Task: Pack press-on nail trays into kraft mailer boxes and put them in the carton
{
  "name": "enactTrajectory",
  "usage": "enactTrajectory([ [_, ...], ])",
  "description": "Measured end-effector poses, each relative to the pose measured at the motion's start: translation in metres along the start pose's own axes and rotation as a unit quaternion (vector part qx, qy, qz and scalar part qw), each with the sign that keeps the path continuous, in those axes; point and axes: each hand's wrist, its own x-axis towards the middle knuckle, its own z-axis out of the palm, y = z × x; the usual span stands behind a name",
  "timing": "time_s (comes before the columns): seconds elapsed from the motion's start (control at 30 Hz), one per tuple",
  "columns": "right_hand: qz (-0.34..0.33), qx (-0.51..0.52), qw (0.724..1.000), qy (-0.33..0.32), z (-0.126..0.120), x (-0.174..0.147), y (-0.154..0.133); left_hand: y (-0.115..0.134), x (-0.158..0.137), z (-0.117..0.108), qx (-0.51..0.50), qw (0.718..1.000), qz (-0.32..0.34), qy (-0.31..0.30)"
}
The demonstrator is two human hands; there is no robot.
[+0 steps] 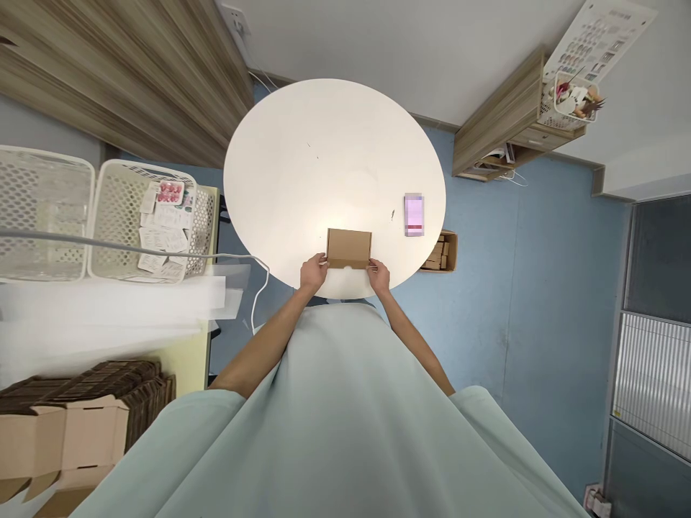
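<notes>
A small brown cardboard box [349, 246] lies at the near edge of the round white table [335, 144], its broad face up. My left hand [314, 274] grips its near left corner with bent fingers. At the opposite near corner, my right hand [378, 275] holds the box in the same way. A narrow flap runs along the box's near side between both hands. To the right on the table lies a pink-purple item [414, 214], its details blurred.
A carton [452, 252] of small boxes stands on the floor at right, partly under the table. Left are white baskets [112, 216], one with paper slips, a white cable [232, 256] and stacked flat cardboard boxes [91, 439]. A wooden cabinet [502, 108] stands at back right.
</notes>
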Motion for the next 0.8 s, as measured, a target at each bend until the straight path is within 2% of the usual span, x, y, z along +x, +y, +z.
enactTrajectory([
  [0.17,-0.010,-0.023,1.000,-0.002,0.001,0.002,-0.001,0.007,0.000,-0.003,-0.013,1.000,0.013,-0.003],
  [0.3,-0.031,0.005,0.999,0.009,-0.006,-0.002,-0.010,0.017,-0.009,-0.011,-0.027,1.000,0.012,-0.009],
  [0.43,-0.061,0.033,0.997,0.026,-0.027,-0.009,-0.024,0.030,-0.025,-0.024,-0.036,0.999,0.017,0.013],
  [0.53,-0.056,0.050,0.997,0.034,-0.046,-0.012,-0.034,0.040,-0.034,-0.031,-0.039,0.999,0.022,0.020],
  [0.7,-0.005,0.082,0.996,0.033,-0.072,-0.007,-0.039,0.054,-0.034,-0.030,-0.085,0.996,-0.013,-0.025],
  [0.8,-0.003,0.106,0.994,0.013,-0.080,-0.001,-0.035,0.056,-0.032,-0.027,-0.113,0.993,-0.003,-0.035],
])
